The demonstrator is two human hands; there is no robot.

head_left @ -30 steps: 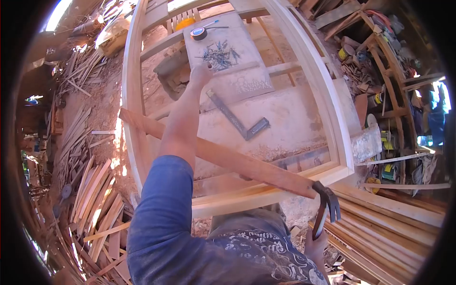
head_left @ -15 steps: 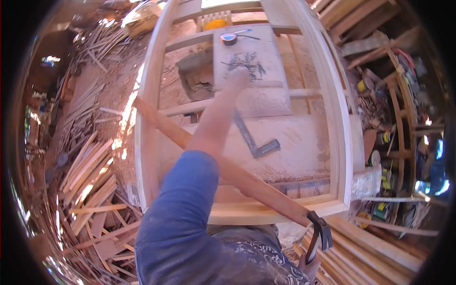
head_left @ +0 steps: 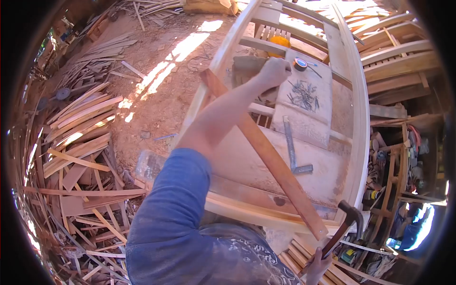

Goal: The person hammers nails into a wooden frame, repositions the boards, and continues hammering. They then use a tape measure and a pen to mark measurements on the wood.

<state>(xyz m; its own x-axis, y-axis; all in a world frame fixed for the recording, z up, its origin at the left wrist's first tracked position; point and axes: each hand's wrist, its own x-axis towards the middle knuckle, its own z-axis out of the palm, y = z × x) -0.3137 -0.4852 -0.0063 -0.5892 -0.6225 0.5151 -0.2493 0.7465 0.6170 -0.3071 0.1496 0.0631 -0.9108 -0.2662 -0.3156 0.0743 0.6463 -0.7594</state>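
Observation:
My left hand (head_left: 275, 72) is closed above the wooden frame (head_left: 363, 128), left of the black round tape (head_left: 299, 64); whatever its fingers hold is too small to tell. A pile of nails (head_left: 304, 96) lies on the pale board (head_left: 317, 124) below and right of it. Across the frame runs a loose brown plank (head_left: 270, 154) at a slant, passing under my left forearm. Near the plank's lower end, my right hand (head_left: 317, 267) grips the handle of a hammer (head_left: 350, 217), whose head is raised. A metal square (head_left: 290, 145) rests between the plank and the frame's right side.
Scrap wood (head_left: 83, 128) covers the ground at the left. An orange object (head_left: 280, 42) sits near the frame's far end. Stacked timber (head_left: 399, 61) and a wooden shelf (head_left: 390, 180) with containers stand at the right. More strips (head_left: 297, 259) lie by my right hand.
My left hand has come away from the nails, with its fingers now closed. The view has turned, so the frame appears farther right. The hammer stays in my right hand, with its head turned.

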